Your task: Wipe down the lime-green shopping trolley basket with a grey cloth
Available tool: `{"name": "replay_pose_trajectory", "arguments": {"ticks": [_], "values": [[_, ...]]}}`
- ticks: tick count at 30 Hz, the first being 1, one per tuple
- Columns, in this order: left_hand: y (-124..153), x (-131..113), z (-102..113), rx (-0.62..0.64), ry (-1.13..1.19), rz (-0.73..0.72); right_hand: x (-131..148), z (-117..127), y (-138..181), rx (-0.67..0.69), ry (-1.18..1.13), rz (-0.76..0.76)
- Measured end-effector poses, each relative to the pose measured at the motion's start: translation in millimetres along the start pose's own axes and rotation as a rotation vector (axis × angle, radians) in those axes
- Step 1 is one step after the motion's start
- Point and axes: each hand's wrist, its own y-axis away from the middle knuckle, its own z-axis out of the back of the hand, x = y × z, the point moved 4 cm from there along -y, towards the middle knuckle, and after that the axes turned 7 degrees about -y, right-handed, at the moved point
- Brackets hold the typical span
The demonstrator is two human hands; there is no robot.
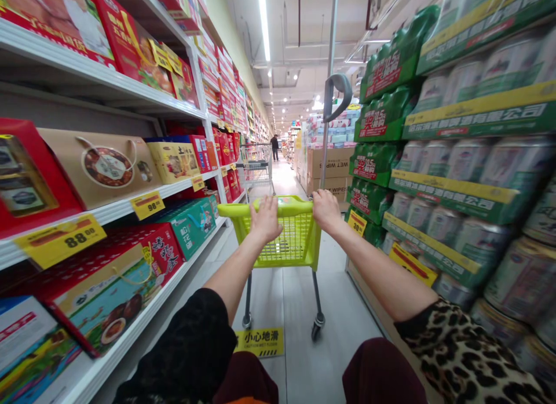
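Note:
A lime-green shopping cart (304,241) with a lattice basket stands right in front of me on grey legs and small wheels. My left hand (266,219) lies over its near rim, fingers bent across the top edge. At the right end of the same rim, my right hand (326,208) is closed around the corner, by the foot of an upright metal pole (333,39). A grey loop-shaped handle (337,97) sits higher up on that pole. Most of the basket's inside is hidden; a bit of something green and pale shows behind my left hand.
Shelves with gift boxes (108,166) and yellow price tags line the left. Stacked beer cans (464,160) and green bottle packs (373,166) rise close on the right. Ahead are a metal cart (256,163), cartons (334,163) and a distant person (275,147). A yellow caution sign (260,342) marks the floor.

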Motion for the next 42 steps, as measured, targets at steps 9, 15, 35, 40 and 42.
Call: {"name": "replay_pose_trajectory", "arguments": {"ticks": [9, 15, 35, 40, 42], "values": [[1.2, 24.3, -2.9, -0.010, 0.082, 0.042, 64.8, -6.7, 1.7, 0.029, -0.013, 0.201], [4.2, 20.9, -0.7, 0.025, 0.067, -0.039, 52.3, -4.3, 2.1, 0.042, 0.002, 0.181], [24.6, 55.4, -8.8, -0.024, 0.020, 0.092, 83.7, -21.2, -1.4, 0.017, -0.052, 0.313], [24.1, 59.7, -10.7, -0.035, 0.030, 0.072, 89.4, -20.3, 5.1, -0.031, -0.052, 0.450], [23.9, 59.5, -11.6, -0.030, 0.034, 0.067, 82.0, -21.7, 6.9, -0.023, -0.032, 0.465]]}}
